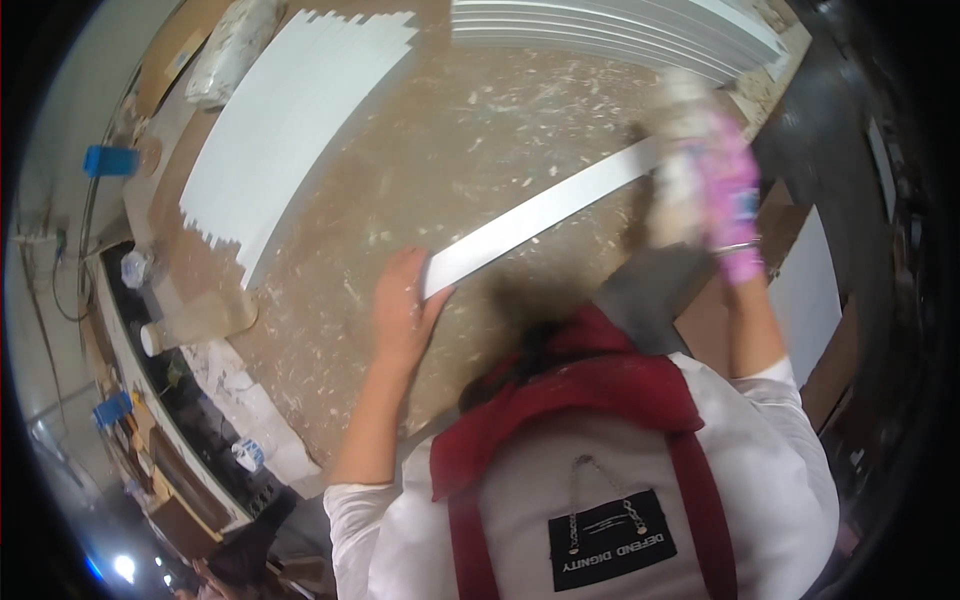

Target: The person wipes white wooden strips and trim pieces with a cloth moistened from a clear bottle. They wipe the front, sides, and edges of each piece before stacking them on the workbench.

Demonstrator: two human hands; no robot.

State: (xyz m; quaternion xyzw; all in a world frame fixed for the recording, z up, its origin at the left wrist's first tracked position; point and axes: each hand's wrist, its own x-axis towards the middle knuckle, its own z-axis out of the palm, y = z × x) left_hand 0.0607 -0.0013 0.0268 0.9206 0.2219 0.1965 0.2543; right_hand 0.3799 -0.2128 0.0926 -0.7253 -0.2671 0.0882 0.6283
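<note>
A long, flat white slat (540,219) lies slantwise across the worktable, its near end to the left. My bare left hand (402,308) grips that end, thumb on one side and fingers on the other. At the far right end is my right hand (735,195) in a pink glove, smeared by motion. It holds a soft off-white wad (680,165), apparently a rag, against the slat. The wad hides the slat's right end and most of my right fingers.
The brown worktable (470,130) is specked with white. White slats (290,120) lie side by side at left; more white slats (600,30) are stacked at the far edge. A wrapped roll (235,50), a cloudy plastic bottle (205,322) and a white cup (247,455) stand at left.
</note>
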